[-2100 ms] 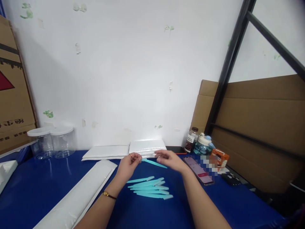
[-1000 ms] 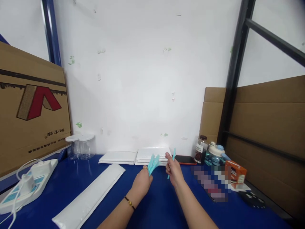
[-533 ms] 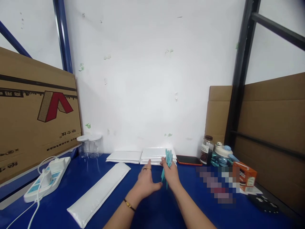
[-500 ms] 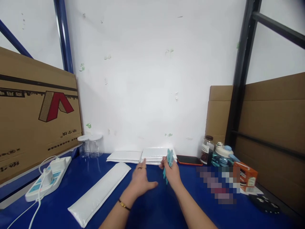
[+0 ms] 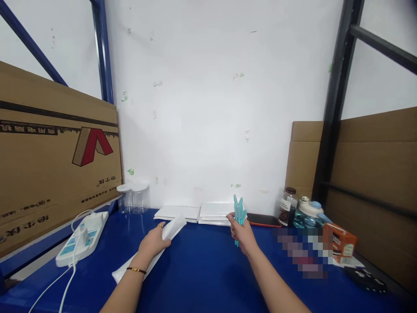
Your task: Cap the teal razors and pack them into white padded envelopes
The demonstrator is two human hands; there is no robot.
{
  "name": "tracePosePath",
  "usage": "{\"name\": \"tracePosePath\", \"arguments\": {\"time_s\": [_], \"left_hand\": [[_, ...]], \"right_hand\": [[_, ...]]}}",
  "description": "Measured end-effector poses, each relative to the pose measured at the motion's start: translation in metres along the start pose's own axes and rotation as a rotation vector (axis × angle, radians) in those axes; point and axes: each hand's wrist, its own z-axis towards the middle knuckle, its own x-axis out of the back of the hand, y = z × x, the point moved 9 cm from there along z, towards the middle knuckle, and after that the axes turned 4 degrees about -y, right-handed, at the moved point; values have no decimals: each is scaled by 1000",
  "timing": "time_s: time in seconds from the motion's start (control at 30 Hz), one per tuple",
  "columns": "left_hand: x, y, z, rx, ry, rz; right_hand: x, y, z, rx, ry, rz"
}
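Observation:
In the head view, my left hand is closed on the long white padded envelope, with the thumb along its right edge. The envelope slants over the blue table, and my hand and forearm cover its middle. My right hand grips a bundle of slim turquoise plastic sticks. Their upper ends fan out in a V above the fingers and the lower ends poke out below the palm. Their exact kind is unclear. Behind the hands, a left stack of white envelopes and a right stack of white envelopes lie by the wall.
A power strip with white cords and two clear jars stand left. On the right are a phone, a brown-capped jar, a drink bottle, an orange box and a black item. Cardboard flanks both sides.
My left hand has moved left and taken hold of the padded envelope, which is now turned more edge-on. The right hand keeps the turquoise sticks, now fanned apart. The view has shifted slightly left.

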Motion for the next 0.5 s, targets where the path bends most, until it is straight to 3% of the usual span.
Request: {"name": "tracePosePath", "arguments": {"time_s": [0.1,0.23,0.37,0.5], "left_hand": [[11,36,-16,-171,-117,-436],[-10,85,-46,-248,-561,-1030],[-28,125,-79,-391,-852,-1339],[-34,140,-104,-532,-1008,-1436]], "right_hand": [[-17,-37,-12,-38,-74,33],[-62,-93,-28,40,-285,-125],[-93,-124,-34,111,-420,-407],[-92,-133,-31,122,-386,-604]]}}
